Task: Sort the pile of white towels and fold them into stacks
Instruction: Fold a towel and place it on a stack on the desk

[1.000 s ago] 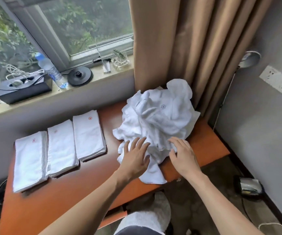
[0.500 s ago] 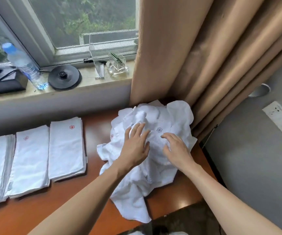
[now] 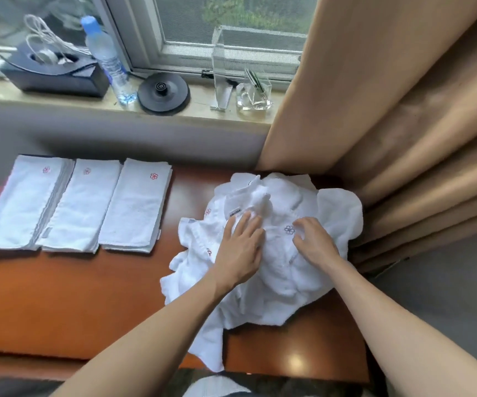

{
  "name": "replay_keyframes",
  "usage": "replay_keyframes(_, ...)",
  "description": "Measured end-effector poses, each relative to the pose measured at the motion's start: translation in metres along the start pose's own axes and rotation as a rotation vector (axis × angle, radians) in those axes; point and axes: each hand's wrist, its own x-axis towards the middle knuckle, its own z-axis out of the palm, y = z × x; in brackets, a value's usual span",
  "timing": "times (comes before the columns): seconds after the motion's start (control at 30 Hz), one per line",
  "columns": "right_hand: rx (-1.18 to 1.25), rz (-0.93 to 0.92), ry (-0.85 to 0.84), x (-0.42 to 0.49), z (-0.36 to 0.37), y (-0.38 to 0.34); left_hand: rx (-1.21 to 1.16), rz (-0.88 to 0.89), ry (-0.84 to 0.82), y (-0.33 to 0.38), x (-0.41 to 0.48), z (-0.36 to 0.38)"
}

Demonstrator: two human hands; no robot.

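A left hand (image 3: 241, 247) lies flat, fingers straight, on the pile of white towels (image 3: 283, 282), apparently steadying it while the right hand (image 3: 314, 242), fingers curled by a grey emblem (image 3: 289, 230), picks one out; whether it pinches cloth is unclear. Three folded stacks (image 3: 79, 204) lie left of the pile. How many towels it holds is hidden.

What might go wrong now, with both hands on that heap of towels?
A towel corner hangs over the front edge of the table, so tugging the pile may drag cloth off it. The towel by the right hand bears a bluish mark, while the stacks show red ones; it might get missorted.
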Motion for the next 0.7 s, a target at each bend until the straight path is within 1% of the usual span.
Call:
replay_keyframes(0.1,0.073,-0.072,0.024,-0.002,0.006,0.006,0.031,-0.076,-0.056,0.012,-0.01,0.001)
replay_keyframes(0.17,0.106,-0.16,0.024,-0.005,0.004,0.013,0.017,-0.161,-0.094,0.03,-0.011,0.001)
replay_keyframes(0.33,0.278,-0.325,-0.121,-0.013,-0.014,0.013,-0.018,-0.414,-0.1,0.066,-0.008,-0.012)
replay_keyframes(0.43,0.315,-0.438,-0.132,-0.02,-0.03,0.019,-0.028,-0.487,-0.139,0.092,-0.01,-0.017)
replay_keyframes(0.53,0.362,-0.544,-0.075,-0.025,-0.052,0.022,-0.159,-0.531,-0.145,0.112,-0.014,-0.021)
replay_keyframes(0.63,0.445,-0.56,-0.01,-0.032,-0.073,0.028,-0.378,-0.548,-0.08,0.131,-0.025,-0.024)
replay_keyframes(0.7,0.461,-0.585,0.031,-0.036,-0.087,0.031,-0.461,-0.539,-0.08,0.144,-0.03,-0.025)
